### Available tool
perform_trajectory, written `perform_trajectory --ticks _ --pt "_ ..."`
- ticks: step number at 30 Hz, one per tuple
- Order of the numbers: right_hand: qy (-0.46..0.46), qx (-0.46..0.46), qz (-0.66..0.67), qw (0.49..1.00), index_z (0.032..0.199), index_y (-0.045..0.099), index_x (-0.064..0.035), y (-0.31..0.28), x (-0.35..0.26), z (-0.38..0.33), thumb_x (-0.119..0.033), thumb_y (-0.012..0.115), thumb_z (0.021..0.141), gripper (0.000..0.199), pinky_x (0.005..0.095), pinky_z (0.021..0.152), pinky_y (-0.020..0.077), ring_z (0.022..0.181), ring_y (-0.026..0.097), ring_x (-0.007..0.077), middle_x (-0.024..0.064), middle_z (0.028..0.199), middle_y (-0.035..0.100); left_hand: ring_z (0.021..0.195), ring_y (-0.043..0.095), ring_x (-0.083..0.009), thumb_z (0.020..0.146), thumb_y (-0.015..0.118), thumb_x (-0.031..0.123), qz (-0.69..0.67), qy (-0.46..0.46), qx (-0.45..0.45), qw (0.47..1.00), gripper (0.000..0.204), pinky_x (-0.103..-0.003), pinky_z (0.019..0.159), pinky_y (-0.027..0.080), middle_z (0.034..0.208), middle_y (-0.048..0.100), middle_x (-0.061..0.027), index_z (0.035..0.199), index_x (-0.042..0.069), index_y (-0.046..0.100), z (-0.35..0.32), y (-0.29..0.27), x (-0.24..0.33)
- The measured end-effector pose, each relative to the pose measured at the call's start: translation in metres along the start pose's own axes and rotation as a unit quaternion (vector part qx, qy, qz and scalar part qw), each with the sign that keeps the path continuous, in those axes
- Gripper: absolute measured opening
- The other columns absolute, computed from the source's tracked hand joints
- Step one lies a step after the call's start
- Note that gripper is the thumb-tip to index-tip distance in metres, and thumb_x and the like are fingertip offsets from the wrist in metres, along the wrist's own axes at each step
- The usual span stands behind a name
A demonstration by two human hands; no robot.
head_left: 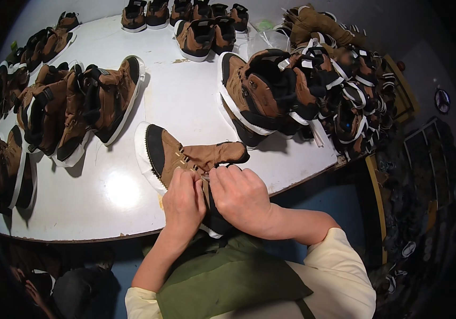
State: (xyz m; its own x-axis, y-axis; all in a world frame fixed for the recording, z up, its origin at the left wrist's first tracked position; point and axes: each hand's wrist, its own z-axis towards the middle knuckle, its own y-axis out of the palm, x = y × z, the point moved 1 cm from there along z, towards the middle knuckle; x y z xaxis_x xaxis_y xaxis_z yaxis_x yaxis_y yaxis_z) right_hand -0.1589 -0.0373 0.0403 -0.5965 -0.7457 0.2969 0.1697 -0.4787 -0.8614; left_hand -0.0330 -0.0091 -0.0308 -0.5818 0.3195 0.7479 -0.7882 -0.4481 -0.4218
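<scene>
A brown boot (170, 152) with a black toe cap lies at the near edge of the table, its toe to the upper left and its tongue toward the right. Around its sole runs a white rim. My left hand (184, 199) is closed in a pinch by the boot's eyelets, and my right hand (240, 198) is closed beside it, the fingertips of both nearly meeting over the lacing. A pale bit of lace shows at the eyelets. What sits between the fingertips is too small and hidden to tell. The boot's heel end is partly covered by my hands.
Brown and black boots (106, 101) crowd the left of the white table (100, 183). A stacked pair (257, 93) stands at the right, before a large heap of shoes (350, 101). More pairs (195, 40) line the back. Below left, another person's hand (34, 292) shows.
</scene>
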Motion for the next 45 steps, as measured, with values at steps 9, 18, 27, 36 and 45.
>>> perform_trajectory --ticks 9,18,27,36,45 --pt "-0.021 0.024 0.012 0.999 0.083 0.062 0.0009 0.003 0.003 -0.002 -0.009 0.061 0.069 0.018 0.0287 0.052 0.0367 0.065 0.051 0.0165 0.0037 0.070 0.048 0.072 0.055 -0.0365 0.083 0.061 -0.005 -0.004 0.004 0.002 1.000 0.014 -0.043 0.061 0.044 0.083 0.050 -0.0162 0.089 0.000 0.049 -0.001 0.001 -0.001" --pt "-0.029 0.001 0.023 0.999 0.090 0.063 0.0033 0.002 0.007 -0.003 -0.010 0.061 0.070 0.024 0.0292 0.053 0.0391 0.066 0.053 0.0180 0.0051 0.073 0.051 0.073 0.055 -0.0374 0.083 0.060 -0.006 -0.009 0.012 0.007 1.000 0.014 -0.044 0.062 0.044 0.084 0.050 -0.0170 0.090 -0.001 0.050 -0.002 0.002 -0.002" --pt "0.014 0.017 0.103 0.994 0.104 0.064 0.0018 -0.012 0.006 -0.012 -0.014 0.070 0.077 0.032 0.0305 0.058 0.0446 0.075 0.059 0.0204 0.0077 0.089 0.061 0.089 0.056 -0.0354 0.085 0.056 -0.010 -0.069 -0.008 0.041 0.997 0.012 -0.036 0.078 0.048 0.099 0.052 -0.0208 0.093 -0.004 0.050 -0.010 0.000 -0.015" --pt "0.019 -0.024 0.019 0.999 0.101 0.062 0.0040 -0.006 -0.004 -0.009 -0.010 0.061 0.073 0.031 0.0281 0.058 0.0415 0.074 0.056 0.0182 0.0064 0.082 0.056 0.087 0.057 -0.0371 0.083 0.059 -0.011 -0.082 0.001 0.035 0.996 0.016 -0.039 0.074 0.049 0.101 0.053 -0.0226 0.094 -0.004 0.051 -0.008 0.002 -0.014" --pt "0.005 -0.019 0.014 1.000 0.097 0.063 0.0035 0.004 -0.007 -0.004 -0.010 0.060 0.072 0.029 0.0282 0.059 0.0415 0.072 0.054 0.0187 0.0060 0.078 0.053 0.088 0.059 -0.0402 0.081 0.060 -0.010 -0.074 0.011 0.042 0.996 0.017 -0.042 0.072 0.050 0.100 0.054 -0.0242 0.095 -0.004 0.052 -0.005 0.004 -0.012"
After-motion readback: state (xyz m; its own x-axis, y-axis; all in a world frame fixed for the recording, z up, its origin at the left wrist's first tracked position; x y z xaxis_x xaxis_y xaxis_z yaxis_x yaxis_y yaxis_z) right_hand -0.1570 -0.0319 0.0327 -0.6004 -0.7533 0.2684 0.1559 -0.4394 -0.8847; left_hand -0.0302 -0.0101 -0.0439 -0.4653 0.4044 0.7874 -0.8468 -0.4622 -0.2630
